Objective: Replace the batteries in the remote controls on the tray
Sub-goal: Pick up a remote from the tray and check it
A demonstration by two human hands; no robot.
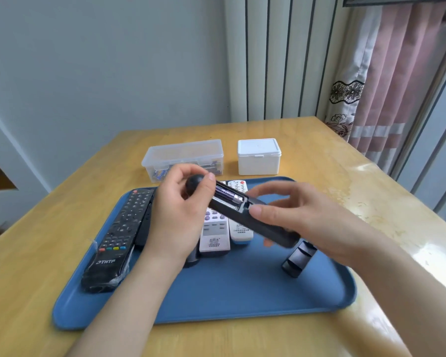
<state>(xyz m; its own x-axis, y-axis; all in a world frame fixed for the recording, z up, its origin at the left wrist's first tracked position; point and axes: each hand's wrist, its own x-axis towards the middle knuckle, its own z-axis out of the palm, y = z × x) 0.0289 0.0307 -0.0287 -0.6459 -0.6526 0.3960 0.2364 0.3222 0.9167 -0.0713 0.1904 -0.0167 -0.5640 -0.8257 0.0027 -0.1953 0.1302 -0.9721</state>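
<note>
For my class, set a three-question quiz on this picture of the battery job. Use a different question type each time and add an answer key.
1. True or false: the battery bay of the black remote held over the tray is closed.
2. Which box shows loose batteries inside? A) the clear box B) the white box
3. Fill in: the loose black cover lies on the tray, nearer the person's ____ hand.

Key
1. False: the bay is open, with a battery showing.
2. A.
3. Right hand.
</note>
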